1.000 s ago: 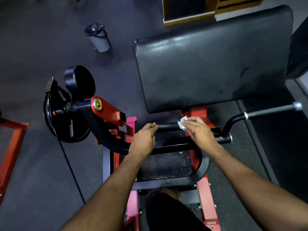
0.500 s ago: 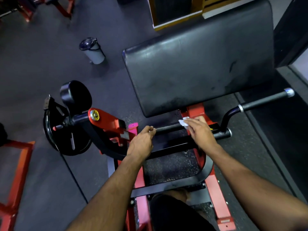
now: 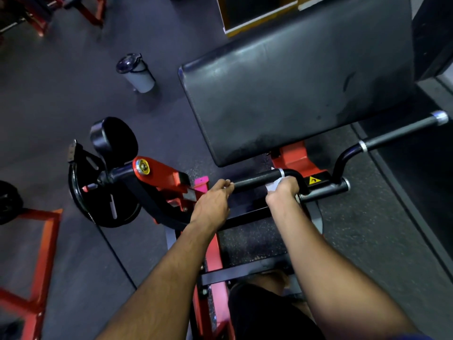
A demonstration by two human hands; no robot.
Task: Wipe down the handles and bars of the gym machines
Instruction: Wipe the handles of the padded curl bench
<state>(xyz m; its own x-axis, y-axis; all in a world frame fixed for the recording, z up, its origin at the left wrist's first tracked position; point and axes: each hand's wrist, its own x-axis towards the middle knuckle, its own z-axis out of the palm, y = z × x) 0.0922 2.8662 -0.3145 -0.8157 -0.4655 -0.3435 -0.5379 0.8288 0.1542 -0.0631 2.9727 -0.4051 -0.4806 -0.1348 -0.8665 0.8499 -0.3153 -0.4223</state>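
A red and black curl machine stands in front of me. Its black left handle (image 3: 255, 180) runs below the big black arm pad (image 3: 294, 89). My left hand (image 3: 213, 204) grips the handle's left end. My right hand (image 3: 283, 192) curls round the handle's right end with a small white wipe (image 3: 272, 187) pressed under its fingers. The right handle (image 3: 402, 132), with a chrome end cap, sticks out to the upper right, untouched.
A grey bottle with a dark lid (image 3: 137, 73) stands on the rubber floor at upper left. A black weight plate (image 3: 103, 192) hangs on the machine's left side. Red frames (image 3: 36, 241) of other machines lie to the left. My knee (image 3: 267, 307) is below the bars.
My right hand has turned from lying over the handle to wrapping round its right end with the wipe. The left hand has stayed on the left end. The view shifted slightly.
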